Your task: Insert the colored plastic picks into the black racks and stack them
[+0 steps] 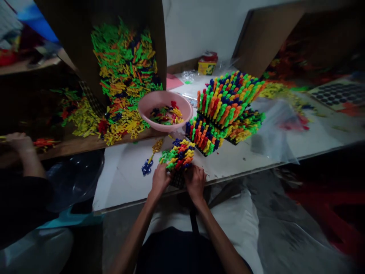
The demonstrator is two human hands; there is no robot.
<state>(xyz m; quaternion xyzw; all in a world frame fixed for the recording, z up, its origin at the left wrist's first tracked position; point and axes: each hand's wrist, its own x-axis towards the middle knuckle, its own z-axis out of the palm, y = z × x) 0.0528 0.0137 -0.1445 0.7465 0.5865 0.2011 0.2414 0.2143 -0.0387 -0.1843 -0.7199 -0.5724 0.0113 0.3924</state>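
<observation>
A black tray [177, 180] with a grid of holes lies at the table's front edge. Small coloured plastic figures [181, 153] stand in rows over its far part, while the holes nearest me are bare. Curled around the tray's left side is my left hand [161, 178]. My right hand [195, 182] grips its right side with bent fingers; the fingertips of both hands are partly hidden. Left of the tray lie blue figures [147, 166] and yellow figures [157, 145]. Beyond it are stacked trays densely filled with upright figures [228, 99].
A pink bowl [165, 127] with loose figures sits behind the tray. A large box spills a heap of figures [125, 83] at left. Plastic bags [273, 129] lie right, and a yellow tub [207, 65] stands by the wall. Another person's hand [19, 142] is at far left.
</observation>
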